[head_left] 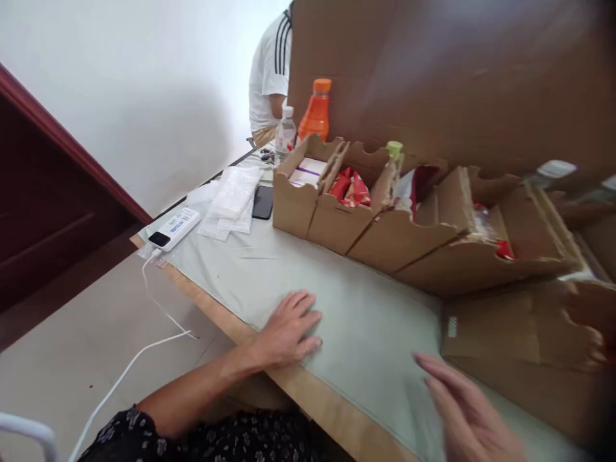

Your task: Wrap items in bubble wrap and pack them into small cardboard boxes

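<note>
My left hand (pixel 290 327) lies flat on the pale green table cover (pixel 346 308) near the table's front edge, fingers stretched out, holding nothing. My right hand (pixel 464 410) hovers low at the lower right, blurred by motion, fingers extended and apart, empty, just in front of a flat cardboard box (pixel 505 333). Behind both hands a row of open cardboard bins (pixel 399 224) runs across the table, holding red packets (pixel 350 187) and white boxes (pixel 308 173).
A tall cardboard sheet (pixel 433 70) stands behind the bins. An orange bottle (pixel 316 110), a clear bottle (pixel 285 133), bubble wrap (pixel 234 199), a black phone (pixel 262 201) and a white power bank (pixel 174 228) with a cable lie at the far left. A person in a white shirt (pixel 268 70) sits beyond.
</note>
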`<state>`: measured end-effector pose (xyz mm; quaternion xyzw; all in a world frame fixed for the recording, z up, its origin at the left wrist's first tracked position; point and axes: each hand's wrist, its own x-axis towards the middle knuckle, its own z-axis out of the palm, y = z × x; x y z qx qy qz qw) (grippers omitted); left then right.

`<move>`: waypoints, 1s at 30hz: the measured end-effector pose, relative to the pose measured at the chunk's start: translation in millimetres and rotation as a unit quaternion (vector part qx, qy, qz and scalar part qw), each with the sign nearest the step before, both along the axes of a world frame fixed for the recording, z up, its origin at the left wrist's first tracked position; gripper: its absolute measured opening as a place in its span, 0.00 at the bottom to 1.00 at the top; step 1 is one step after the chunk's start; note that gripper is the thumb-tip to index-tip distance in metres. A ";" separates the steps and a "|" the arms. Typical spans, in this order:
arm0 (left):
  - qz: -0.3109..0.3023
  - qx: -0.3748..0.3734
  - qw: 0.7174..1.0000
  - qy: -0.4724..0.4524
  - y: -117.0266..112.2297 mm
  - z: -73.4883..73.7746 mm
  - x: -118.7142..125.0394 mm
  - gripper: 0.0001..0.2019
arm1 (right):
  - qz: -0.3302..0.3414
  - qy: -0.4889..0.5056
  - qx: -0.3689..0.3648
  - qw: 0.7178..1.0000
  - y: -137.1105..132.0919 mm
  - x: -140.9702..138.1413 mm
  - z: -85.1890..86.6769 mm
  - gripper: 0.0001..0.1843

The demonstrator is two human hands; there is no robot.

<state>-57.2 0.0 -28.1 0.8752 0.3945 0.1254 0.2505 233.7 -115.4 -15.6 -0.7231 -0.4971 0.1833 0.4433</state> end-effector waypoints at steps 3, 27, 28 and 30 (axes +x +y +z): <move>-0.005 0.045 0.998 -0.046 -3.6 -10.3 -5.0 0.22 | 0.242 -0.081 0.060 0.965 98.2 -90.5 29.9 0.11; -0.013 0.056 0.991 -0.121 9.6 -28.9 -5.7 0.15 | 0.367 -0.241 0.015 0.899 389.7 -330.8 32.6 0.15; -0.013 0.048 0.991 -0.127 9.6 -29.9 -5.1 0.16 | 0.348 -0.219 0.025 0.911 390.8 -332.1 37.6 0.16; -0.008 0.023 0.987 -0.156 8.8 -30.9 -3.9 0.15 | 0.315 -0.183 0.048 0.930 386.6 -329.1 51.9 0.20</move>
